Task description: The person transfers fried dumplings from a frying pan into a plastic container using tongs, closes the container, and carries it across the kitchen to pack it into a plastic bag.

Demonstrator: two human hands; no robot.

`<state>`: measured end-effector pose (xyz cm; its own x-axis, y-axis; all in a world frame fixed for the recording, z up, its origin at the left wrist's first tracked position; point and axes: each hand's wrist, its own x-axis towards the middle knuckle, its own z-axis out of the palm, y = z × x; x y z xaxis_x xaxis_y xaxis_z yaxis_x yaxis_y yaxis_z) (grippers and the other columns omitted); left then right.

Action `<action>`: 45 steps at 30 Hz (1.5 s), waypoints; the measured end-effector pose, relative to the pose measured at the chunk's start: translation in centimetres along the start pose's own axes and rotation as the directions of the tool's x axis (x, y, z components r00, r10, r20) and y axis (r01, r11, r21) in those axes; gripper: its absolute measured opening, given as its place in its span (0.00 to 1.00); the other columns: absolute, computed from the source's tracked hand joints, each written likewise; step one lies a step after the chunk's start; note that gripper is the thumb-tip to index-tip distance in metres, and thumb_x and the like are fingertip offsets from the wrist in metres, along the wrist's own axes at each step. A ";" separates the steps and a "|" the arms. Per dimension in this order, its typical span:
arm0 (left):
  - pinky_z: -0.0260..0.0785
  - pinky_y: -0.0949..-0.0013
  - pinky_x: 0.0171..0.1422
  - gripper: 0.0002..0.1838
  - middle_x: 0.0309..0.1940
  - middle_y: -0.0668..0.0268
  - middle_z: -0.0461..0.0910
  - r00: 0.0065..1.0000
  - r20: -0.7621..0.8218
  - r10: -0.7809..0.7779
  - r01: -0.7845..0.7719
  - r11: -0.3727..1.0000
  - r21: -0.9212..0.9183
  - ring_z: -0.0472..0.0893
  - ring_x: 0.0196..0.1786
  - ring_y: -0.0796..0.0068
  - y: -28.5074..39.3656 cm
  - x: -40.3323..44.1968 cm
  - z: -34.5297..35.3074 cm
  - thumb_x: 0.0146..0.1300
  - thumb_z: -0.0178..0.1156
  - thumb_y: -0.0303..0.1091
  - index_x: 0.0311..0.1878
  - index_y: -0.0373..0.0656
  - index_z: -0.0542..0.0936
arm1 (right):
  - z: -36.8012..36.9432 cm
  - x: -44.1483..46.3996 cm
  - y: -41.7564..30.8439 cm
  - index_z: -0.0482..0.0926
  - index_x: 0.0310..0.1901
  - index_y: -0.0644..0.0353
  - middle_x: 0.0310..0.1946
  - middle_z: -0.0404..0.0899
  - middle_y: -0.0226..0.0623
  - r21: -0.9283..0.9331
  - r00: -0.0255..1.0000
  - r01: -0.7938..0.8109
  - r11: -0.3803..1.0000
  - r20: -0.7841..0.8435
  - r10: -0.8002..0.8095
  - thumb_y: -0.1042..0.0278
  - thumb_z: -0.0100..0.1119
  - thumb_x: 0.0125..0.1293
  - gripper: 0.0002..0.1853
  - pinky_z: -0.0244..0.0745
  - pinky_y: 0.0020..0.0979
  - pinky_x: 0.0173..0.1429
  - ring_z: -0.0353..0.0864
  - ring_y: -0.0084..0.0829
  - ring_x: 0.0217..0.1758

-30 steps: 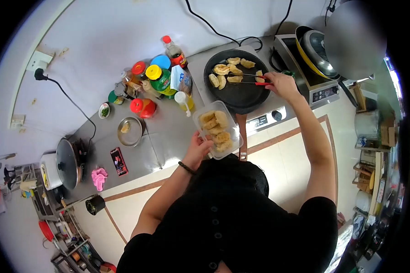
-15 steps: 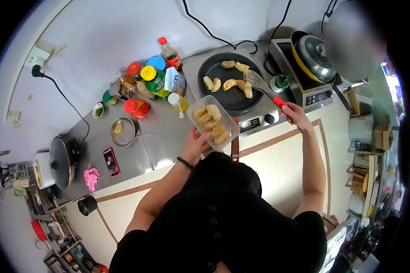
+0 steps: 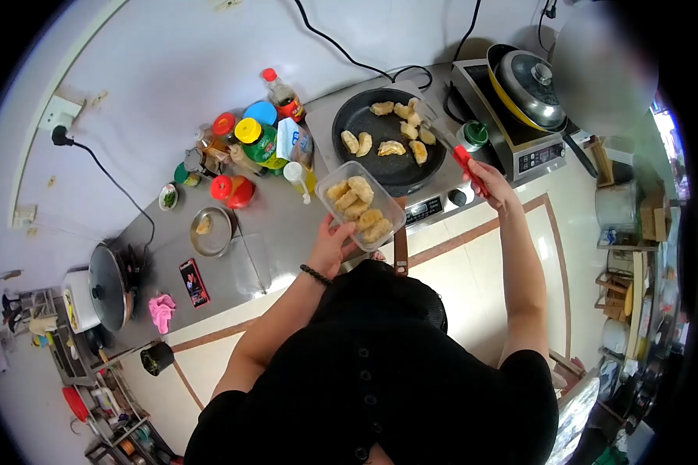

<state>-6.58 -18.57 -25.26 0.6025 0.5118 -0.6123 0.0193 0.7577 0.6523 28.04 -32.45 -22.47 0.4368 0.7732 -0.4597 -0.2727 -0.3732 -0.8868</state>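
Observation:
My left hand [image 3: 335, 244] is wrapped around the near-left side of a clear plastic container [image 3: 396, 215], held just in front of the frying pan. Several browned dumplings [image 3: 357, 208] lie inside it. My right hand [image 3: 488, 186] grips the red handle of a slotted spatula [image 3: 464, 157]; its blurred metal head is over the pan's right side, beside a group of dumplings. The dark frying pan [image 3: 374, 174] sits on an induction cooker [image 3: 322, 128]. More dumplings [image 3: 391, 148] are spread about in it, some with browned sides up.
Sauce bottles and jars [image 3: 257, 143] crowd the counter at left, by a metal bowl [image 3: 223, 230] with one piece inside. A phone [image 3: 194, 283] and pink cloth [image 3: 161, 311] lie further left. A green-lidded jar [image 3: 474, 135] stands right of the pan, near a second cooker with a lidded yellow pan [image 3: 506, 99].
The curved row of dumplings at the pan's right has been broken apart into separate pieces. My right hand and the spatula have shifted slightly. The container stays in my left hand.

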 end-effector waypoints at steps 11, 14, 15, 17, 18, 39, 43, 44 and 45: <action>0.68 0.61 0.53 0.35 0.51 0.62 0.68 0.997 -0.040 0.064 -0.065 0.997 -0.030 0.72 0.52 0.70 -0.1 1.2 0.3 0.57 0.57 0.30 0.65 0.46 0.51 | 1.9 -7.9 -6.2 0.73 0.42 0.61 0.22 0.73 0.24 -0.129 0.986 0.092 0.987 0.148 -0.072 0.52 0.55 0.62 0.18 0.54 0.12 0.17 0.63 0.10 0.16; 0.67 0.60 0.54 0.35 0.51 0.62 0.68 0.995 -0.072 0.063 -0.063 0.998 -0.007 0.71 0.53 0.70 -0.2 1.4 0.7 0.57 0.57 0.29 0.65 0.46 0.51 | 4.0 -9.8 -6.8 0.75 0.45 0.64 0.23 0.75 0.25 -0.427 0.988 0.106 0.898 0.149 -0.046 0.53 0.60 0.57 0.23 0.54 0.13 0.19 0.63 0.11 0.17; 0.67 0.60 0.54 0.35 0.51 0.62 0.68 0.994 -0.076 0.074 -0.073 0.997 0.012 0.71 0.53 0.70 -0.2 1.4 0.9 0.57 0.57 0.29 0.65 0.46 0.51 | 4.8 -10.1 -6.5 0.76 0.44 0.65 0.24 0.76 0.29 -0.525 0.991 0.118 0.843 0.122 -0.062 0.56 0.61 0.56 0.21 0.63 0.18 0.24 0.68 0.16 0.20; 0.67 0.60 0.54 0.35 0.51 0.62 0.68 0.992 -0.088 0.088 -0.087 0.996 0.020 0.71 0.53 0.70 -0.6 1.7 1.0 0.57 0.57 0.29 0.65 0.46 0.51 | 6.1 -10.3 -5.3 0.78 0.43 0.63 0.27 0.79 0.38 -0.782 0.938 0.318 0.536 0.178 -0.297 0.53 0.61 0.56 0.21 0.69 0.29 0.30 0.76 0.31 0.24; 0.67 0.60 0.54 0.36 0.52 0.61 0.67 0.988 -0.109 0.109 -0.107 0.994 0.023 0.71 0.53 0.69 -0.8 1.7 1.0 0.57 0.57 0.29 0.65 0.46 0.50 | 7.9 -11.2 -6.8 0.79 0.40 0.61 0.30 0.79 0.42 -0.872 0.963 0.234 0.431 0.148 -0.223 0.56 0.61 0.55 0.17 0.71 0.35 0.35 0.78 0.41 0.28; 0.65 0.64 0.53 0.33 0.51 0.63 0.70 0.965 -0.262 0.034 -0.049 0.998 -0.051 0.72 0.51 0.70 -4.3 -5.0 -9.7 0.56 0.57 0.29 0.63 0.49 0.55 | 12.3 -5.4 -1.3 0.76 0.43 0.52 0.32 0.79 0.42 -0.997 0.916 0.047 0.067 0.016 -0.401 0.55 0.57 0.56 0.15 0.72 0.40 0.38 0.79 0.44 0.34; 0.68 0.70 0.46 0.32 0.48 0.64 0.71 0.953 -0.287 0.094 -0.151 0.972 -0.181 0.73 0.48 0.72 -7.1 -1.3 -11.7 0.56 0.58 0.30 0.63 0.49 0.57 | 10.4 -3.2 0.1 0.78 0.45 0.48 0.31 0.80 0.42 -0.994 0.878 0.081 0.073 0.036 -0.478 0.53 0.58 0.56 0.16 0.73 0.41 0.36 0.79 0.44 0.34; 0.68 0.70 0.46 0.32 0.48 0.64 0.71 0.952 -0.291 0.095 -0.156 0.969 -0.192 0.73 0.48 0.72 -7.5 -0.3 -12.0 0.56 0.58 0.30 0.63 0.49 0.57 | 9.5 -2.8 0.3 0.78 0.47 0.50 0.28 0.79 0.44 -0.974 0.891 0.071 0.217 -0.036 -0.452 0.54 0.57 0.57 0.17 0.72 0.40 0.35 0.79 0.44 0.33; 0.69 0.70 0.47 0.32 0.49 0.63 0.71 0.945 -0.308 0.110 -0.179 0.962 -0.207 0.74 0.48 0.71 -8.0 0.5 -12.1 0.56 0.58 0.29 0.63 0.47 0.57 | 8.0 -2.3 0.7 0.78 0.47 0.54 0.24 0.80 0.39 -0.912 0.928 0.103 0.396 -0.055 -0.368 0.57 0.57 0.59 0.17 0.71 0.34 0.33 0.80 0.37 0.29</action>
<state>-16.11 -19.43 -36.18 0.3259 0.6917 -0.6445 -0.2547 0.7208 0.6447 20.01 -30.41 -21.65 0.5527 0.8269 -0.1033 0.7190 -0.5359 -0.4425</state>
